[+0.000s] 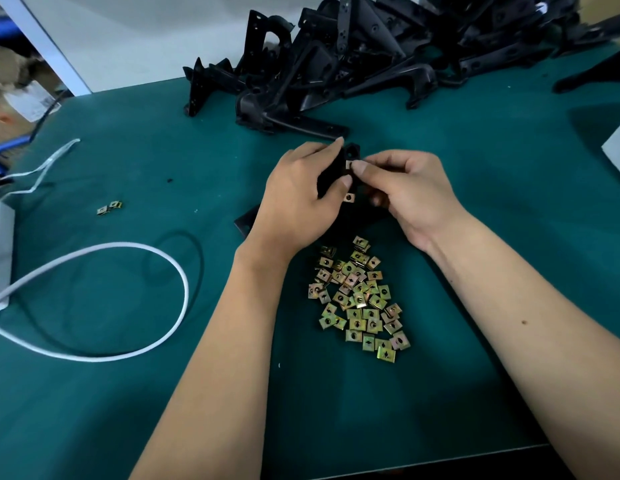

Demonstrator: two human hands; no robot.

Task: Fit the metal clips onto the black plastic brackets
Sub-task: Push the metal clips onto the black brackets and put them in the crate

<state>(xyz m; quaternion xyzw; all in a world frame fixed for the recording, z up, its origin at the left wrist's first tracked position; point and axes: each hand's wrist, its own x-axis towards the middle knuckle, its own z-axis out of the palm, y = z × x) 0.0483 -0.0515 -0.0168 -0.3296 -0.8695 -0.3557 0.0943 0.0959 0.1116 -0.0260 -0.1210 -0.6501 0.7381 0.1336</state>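
Observation:
My left hand (301, 192) grips a black plastic bracket (352, 152) just above the green table; most of the bracket is hidden behind both hands, and one end (246, 221) sticks out at the lower left. My right hand (402, 192) pinches a small metal clip (350, 164) against the bracket's upper edge. A second clip (350, 197) sits on the bracket lower down. A heap of several loose brass-coloured clips (359, 299) lies on the table between my forearms.
A big pile of black brackets (353, 53) fills the far side of the green table (128, 133). Two stray clips (109, 206) lie at the left. A white cable (156, 258) loops across the left side. A grey box edge (618, 150) shows at the right.

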